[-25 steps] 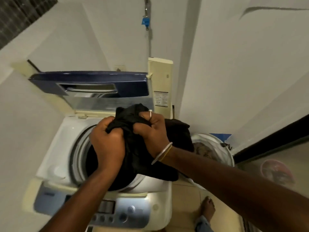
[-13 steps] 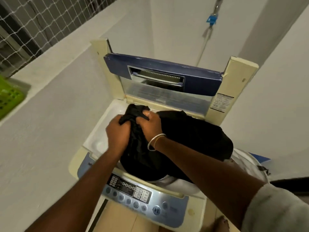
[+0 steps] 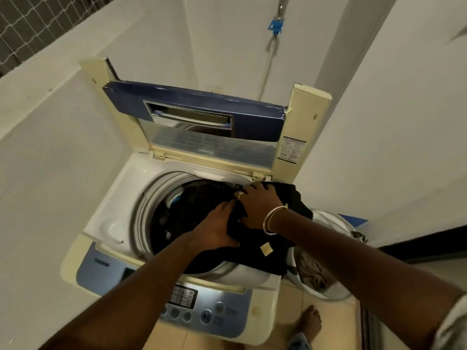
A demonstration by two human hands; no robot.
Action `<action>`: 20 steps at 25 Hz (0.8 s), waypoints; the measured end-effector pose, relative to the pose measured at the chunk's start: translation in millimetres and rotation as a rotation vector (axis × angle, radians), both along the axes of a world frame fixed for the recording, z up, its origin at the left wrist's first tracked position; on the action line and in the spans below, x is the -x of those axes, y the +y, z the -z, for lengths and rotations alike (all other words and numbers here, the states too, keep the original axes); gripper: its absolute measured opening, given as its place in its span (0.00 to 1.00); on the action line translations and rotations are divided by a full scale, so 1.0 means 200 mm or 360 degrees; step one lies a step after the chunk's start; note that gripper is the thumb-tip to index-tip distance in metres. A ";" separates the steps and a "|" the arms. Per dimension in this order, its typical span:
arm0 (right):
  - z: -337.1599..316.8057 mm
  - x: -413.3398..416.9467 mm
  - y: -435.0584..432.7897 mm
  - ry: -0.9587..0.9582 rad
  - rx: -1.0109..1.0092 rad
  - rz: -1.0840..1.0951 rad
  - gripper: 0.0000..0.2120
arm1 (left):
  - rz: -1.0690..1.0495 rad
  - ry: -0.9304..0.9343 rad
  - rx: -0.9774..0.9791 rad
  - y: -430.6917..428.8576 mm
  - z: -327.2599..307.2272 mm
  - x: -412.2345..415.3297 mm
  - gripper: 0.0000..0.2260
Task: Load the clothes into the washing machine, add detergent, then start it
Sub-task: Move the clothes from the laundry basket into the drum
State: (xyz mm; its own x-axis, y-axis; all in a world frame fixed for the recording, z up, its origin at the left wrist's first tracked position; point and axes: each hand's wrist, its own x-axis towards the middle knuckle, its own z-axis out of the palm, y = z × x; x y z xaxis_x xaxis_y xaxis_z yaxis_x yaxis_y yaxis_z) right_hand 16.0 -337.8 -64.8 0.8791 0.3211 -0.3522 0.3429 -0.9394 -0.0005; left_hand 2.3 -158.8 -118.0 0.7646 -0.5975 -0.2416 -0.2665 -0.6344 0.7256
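A white top-loading washing machine (image 3: 121, 195) stands in front of me with its blue lid (image 3: 192, 107) raised. A black garment (image 3: 262, 258) lies over the right rim of the drum, part of it hanging inside. My left hand (image 3: 217, 228) presses on the garment at the drum's mouth. My right hand (image 3: 257, 208), with a ring and bangles, grips the cloth just to its right. Dark clothes (image 3: 197, 203) lie inside the drum.
The control panel (image 3: 197, 304) with buttons runs along the machine's front. A white laundry basket (image 3: 326, 269) with pale clothes stands to the right on the tiled floor. White walls close in on the left and back. A bare foot (image 3: 309, 322) shows below.
Both hands have lowered the black garment from above the drum down onto its right rim and into the opening. The camera has tilted further down over the machine.
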 end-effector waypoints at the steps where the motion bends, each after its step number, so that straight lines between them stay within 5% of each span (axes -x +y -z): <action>1: -0.02 0.04 -0.07 -0.0046 0.0017 0.0044 0.42 | 0.0117 -0.0107 -0.0186 -0.06 0.02 0.00 0.55; 4: -0.03 0.15 -0.25 0.0087 -0.0019 0.0293 0.57 | 0.0337 -0.0304 -0.0585 -0.25 0.06 -0.02 0.65; 9: 0.00 0.18 -0.31 0.0225 0.0053 0.0338 0.70 | 0.0375 -0.0195 -0.0509 -0.36 0.02 -0.11 0.54; 11: -0.01 0.17 -0.29 0.0130 0.0082 0.0295 0.63 | 0.0429 -0.0180 -0.0376 -0.35 0.01 -0.12 0.41; 15: -0.01 0.16 -0.23 0.0169 0.0039 0.0150 0.34 | 0.0383 -0.0223 -0.0263 -0.28 0.01 -0.06 0.15; 20: -0.17 0.10 -0.07 0.0382 -0.0269 0.0318 0.16 | 0.0187 -0.0294 -0.0180 -0.08 -0.13 -0.07 0.14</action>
